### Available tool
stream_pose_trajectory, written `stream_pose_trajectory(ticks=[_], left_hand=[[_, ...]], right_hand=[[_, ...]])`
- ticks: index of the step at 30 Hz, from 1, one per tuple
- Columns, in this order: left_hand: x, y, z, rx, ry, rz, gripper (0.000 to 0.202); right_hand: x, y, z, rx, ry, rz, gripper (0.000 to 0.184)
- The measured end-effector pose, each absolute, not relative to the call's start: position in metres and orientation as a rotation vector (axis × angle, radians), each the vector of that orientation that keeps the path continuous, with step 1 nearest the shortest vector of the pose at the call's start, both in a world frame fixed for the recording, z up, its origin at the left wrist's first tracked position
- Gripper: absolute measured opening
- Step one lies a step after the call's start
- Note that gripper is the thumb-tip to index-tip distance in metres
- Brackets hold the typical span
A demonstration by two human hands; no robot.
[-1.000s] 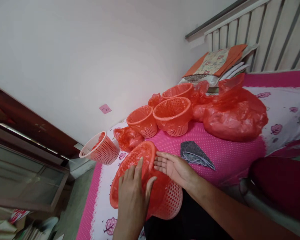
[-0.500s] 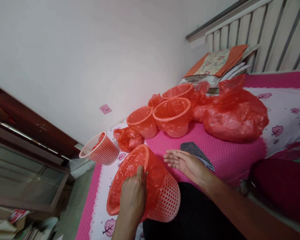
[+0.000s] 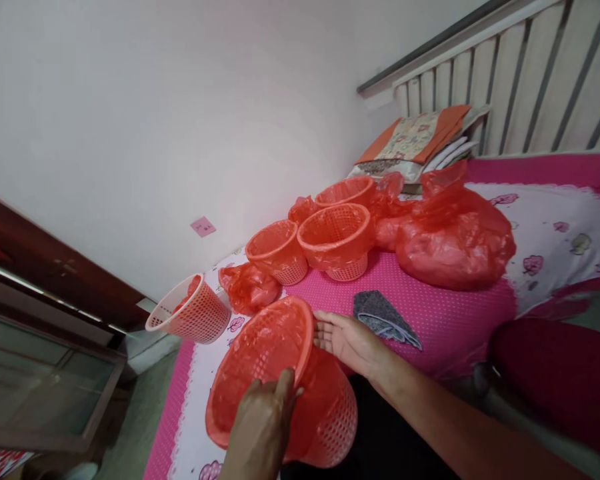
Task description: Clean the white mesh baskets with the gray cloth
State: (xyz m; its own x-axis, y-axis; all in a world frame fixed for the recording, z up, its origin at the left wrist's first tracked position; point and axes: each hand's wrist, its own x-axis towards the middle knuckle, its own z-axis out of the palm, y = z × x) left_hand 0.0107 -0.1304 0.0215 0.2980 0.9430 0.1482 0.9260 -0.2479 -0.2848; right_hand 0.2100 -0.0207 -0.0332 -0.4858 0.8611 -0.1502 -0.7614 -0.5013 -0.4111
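A pink perforated wastebasket (image 3: pixel 341 427) lies tilted by my lap, its mouth toward the left. A red plastic bag (image 3: pixel 240 373) lines it and is folded out over the rim. My left hand (image 3: pixel 264 417) is closed on the bag-covered rim at the near side, thumb outside. Against the rim's right side rests my right hand (image 3: pixel 347 340), fingers stretched out and partly hidden behind the edge; it grips nothing visible. Just right of that hand, a folded grey cloth (image 3: pixel 385 319) lies on the pink dotted sheet.
Bag-lined baskets (image 3: pixel 335 233) stand farther back beside a big, full red bag (image 3: pixel 455 240). A crumpled red bag (image 3: pixel 250 288) and a pale basket (image 3: pixel 193 312) are at left. Folded bedding (image 3: pixel 415 143) lies by the headboard; a dark red stool (image 3: pixel 555 380) stands right.
My right hand has moved left to the basket's rim. My left hand has slid a little lower along the rim, and the bag's outer fold covers more of the basket's side.
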Motion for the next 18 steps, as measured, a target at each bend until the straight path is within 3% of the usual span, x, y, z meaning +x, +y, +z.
stream_pose_trajectory(ticks=[3,7,9,14,18], left_hand=[[-0.007,-0.136,0.041,-2.403,-1.414,-0.058,0.009],[-0.006,-0.144,0.048,-2.156,-1.298,-0.272,0.054],[0.008,-0.145,0.041,-2.044,-1.416,-0.291,0.063],[0.042,-0.141,0.030,-1.965,-1.972,0.086,0.035],[0.041,-0.144,0.035,-1.902,-2.104,0.291,0.031]], right_hand=[[0.209,-0.028,-0.033,-0.382,-0.391,2.067,0.008],[0.201,-0.049,-0.027,-0.363,-0.393,2.105,0.019],[0.192,-0.062,-0.023,-0.341,-0.396,2.136,0.028],[0.190,-0.075,-0.018,-0.302,-0.619,2.140,0.037],[0.215,-0.049,-0.025,-0.519,-0.786,1.953,0.035]])
